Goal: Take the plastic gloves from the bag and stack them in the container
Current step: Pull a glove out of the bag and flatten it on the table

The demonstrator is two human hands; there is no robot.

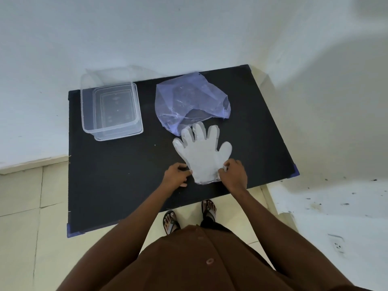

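I see glove [202, 156] flat on table [117, 177] | left hand [176, 174], right hand [234, 173] pinching cuff | bag [189, 97] at 12, container [111, 111] at 10

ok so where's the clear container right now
In the head view the clear container sits at the far left of the black table, left of the purple bag, apart from the gloves.

Single head cam, wide-angle, looking steeply down and forward from above the person's own torso. Both hands' pinch on the glove stack [202, 159] sits just below frame centre, at arm's length. Black table [117, 177] fills mid-frame beyond and around it.
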